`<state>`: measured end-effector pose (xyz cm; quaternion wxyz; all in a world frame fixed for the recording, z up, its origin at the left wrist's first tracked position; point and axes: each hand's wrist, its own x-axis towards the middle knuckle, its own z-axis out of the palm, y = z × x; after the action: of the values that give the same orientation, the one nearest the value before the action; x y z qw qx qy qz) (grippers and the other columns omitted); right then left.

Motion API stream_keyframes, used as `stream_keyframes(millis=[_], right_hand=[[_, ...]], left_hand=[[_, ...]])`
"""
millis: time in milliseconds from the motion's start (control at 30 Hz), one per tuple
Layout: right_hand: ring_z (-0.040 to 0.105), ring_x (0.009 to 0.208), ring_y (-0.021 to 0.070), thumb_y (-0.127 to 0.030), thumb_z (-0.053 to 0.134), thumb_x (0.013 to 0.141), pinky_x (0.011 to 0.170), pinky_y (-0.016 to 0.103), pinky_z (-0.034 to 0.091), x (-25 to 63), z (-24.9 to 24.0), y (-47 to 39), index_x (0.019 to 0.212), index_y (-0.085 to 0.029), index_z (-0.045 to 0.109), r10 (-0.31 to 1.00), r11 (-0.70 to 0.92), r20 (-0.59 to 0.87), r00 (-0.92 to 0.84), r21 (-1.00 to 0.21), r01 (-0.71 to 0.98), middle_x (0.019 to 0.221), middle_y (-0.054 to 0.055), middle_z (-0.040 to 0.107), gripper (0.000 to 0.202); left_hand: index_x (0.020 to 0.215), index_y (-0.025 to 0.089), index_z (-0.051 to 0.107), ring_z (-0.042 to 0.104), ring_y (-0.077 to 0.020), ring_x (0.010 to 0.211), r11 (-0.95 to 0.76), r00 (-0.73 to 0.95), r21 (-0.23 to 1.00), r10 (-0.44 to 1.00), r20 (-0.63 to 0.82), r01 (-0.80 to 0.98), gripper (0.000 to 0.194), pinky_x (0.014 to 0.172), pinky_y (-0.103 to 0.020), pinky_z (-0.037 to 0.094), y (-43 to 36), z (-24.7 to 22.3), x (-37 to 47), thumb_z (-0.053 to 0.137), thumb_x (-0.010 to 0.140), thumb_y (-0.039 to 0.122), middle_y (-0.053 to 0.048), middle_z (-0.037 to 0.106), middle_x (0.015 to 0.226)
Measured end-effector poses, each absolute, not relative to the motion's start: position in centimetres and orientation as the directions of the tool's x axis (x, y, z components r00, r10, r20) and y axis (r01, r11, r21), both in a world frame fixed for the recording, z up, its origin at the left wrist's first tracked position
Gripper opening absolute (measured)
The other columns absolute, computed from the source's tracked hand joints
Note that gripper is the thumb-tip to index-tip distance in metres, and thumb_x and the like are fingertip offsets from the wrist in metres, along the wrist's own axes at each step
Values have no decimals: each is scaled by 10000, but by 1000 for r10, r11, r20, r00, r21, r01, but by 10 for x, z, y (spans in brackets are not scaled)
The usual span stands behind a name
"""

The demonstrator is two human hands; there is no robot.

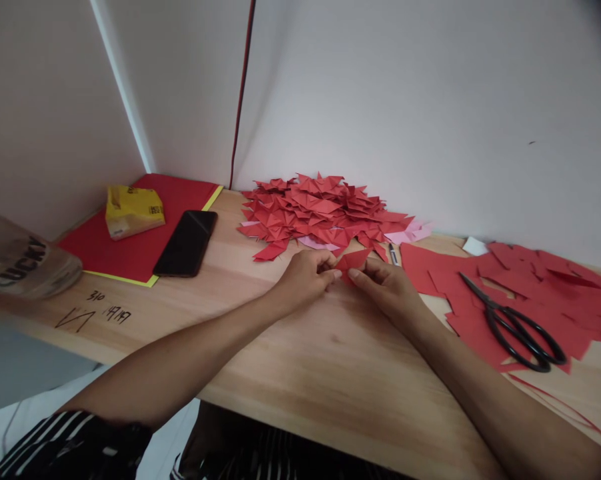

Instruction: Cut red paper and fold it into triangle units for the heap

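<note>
Between my two hands is a small piece of folded red paper (353, 261). My left hand (308, 275) pinches its left end with thumb and forefinger. On the other side, my right hand (388, 288) grips it, thumb in front and the fingers mostly hidden behind. Just beyond the hands lies a heap of folded red paper pieces (320, 210), with a few pink pieces (414, 231) at its lower edge. To the right, cut red paper sheets (525, 293) lie spread out, and black-handled scissors (518, 327) rest on them.
At the left, a black phone (186, 244) overlaps a red sheet (130, 257) that carries a yellow packet (133, 212). A clear "LUCKY" cup (25, 263) stands at the far left. A pen (393, 255) lies beside the heap. Behind the wooden table (300, 363) rises a wall.
</note>
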<state>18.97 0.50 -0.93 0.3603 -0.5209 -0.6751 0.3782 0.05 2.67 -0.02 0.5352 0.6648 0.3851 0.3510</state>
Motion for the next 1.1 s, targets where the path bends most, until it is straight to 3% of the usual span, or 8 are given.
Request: stream_keyframes(millis=[233, 467, 600, 767, 867, 1000, 1100], right_hand=[[454, 646, 132, -471, 536, 890, 582, 262, 365, 188, 1, 6, 671, -190, 543, 978, 166, 87, -188, -874, 457, 661, -11, 497, 356], [538, 603, 143, -401, 613, 828, 539, 262, 392, 188, -6, 5, 805, -193, 685, 978, 150, 51, -203, -844, 515, 679, -2, 628, 222], [630, 709, 185, -357, 609, 811, 635, 303, 465, 185, -10, 3, 944, -179, 724, 979, 173, 93, -181, -849, 499, 823, 39, 720, 250], [667, 753, 208, -322, 614, 788, 669, 322, 500, 180, -8, -1, 881, -178, 736, 976, 190, 115, -187, -868, 459, 826, 50, 740, 211], [662, 726, 202, -316, 612, 774, 645, 317, 501, 179, -5, -1, 856, -187, 735, 978, 178, 111, -176, -882, 437, 797, 42, 738, 196], [668, 746, 203, -340, 608, 775, 664, 326, 514, 181, -4, 1, 856, -192, 725, 977, 164, 96, -191, -909, 383, 839, 45, 751, 205], [668, 753, 206, -356, 598, 791, 669, 329, 513, 183, -5, 3, 872, -189, 719, 977, 179, 106, -187, -884, 431, 848, 49, 749, 222]], left_hand=[[698, 144, 535, 504, -80, 510, -33, 432, 998, 902, 8, 52, 122, 527, -213, 399, 27, 0, 2, 604, 769, 216, 26, 557, 612], [624, 158, 473, 406, -88, 575, -278, 410, 924, 899, 154, 263, 164, 567, -230, 300, 21, 5, 1, 581, 747, 140, 53, 452, 577], [643, 150, 519, 439, -95, 600, -297, 461, 919, 874, 153, 257, 112, 596, -234, 329, 22, 3, 1, 555, 746, 124, 41, 489, 609], [644, 141, 552, 448, -92, 595, -303, 472, 926, 865, 169, 225, 87, 576, -229, 323, 23, -1, 1, 551, 728, 121, 36, 502, 607], [608, 149, 513, 463, -84, 559, -240, 476, 955, 869, 132, 173, 124, 548, -217, 340, 25, -2, 1, 562, 720, 134, 42, 486, 574], [652, 150, 525, 532, -93, 488, -37, 520, 992, 853, -33, 124, 113, 490, -209, 402, 27, -1, 0, 557, 757, 177, 26, 544, 545], [672, 147, 527, 548, -93, 474, 16, 523, 991, 848, -84, 133, 123, 473, -204, 415, 27, 1, -1, 549, 783, 196, 14, 571, 557]])
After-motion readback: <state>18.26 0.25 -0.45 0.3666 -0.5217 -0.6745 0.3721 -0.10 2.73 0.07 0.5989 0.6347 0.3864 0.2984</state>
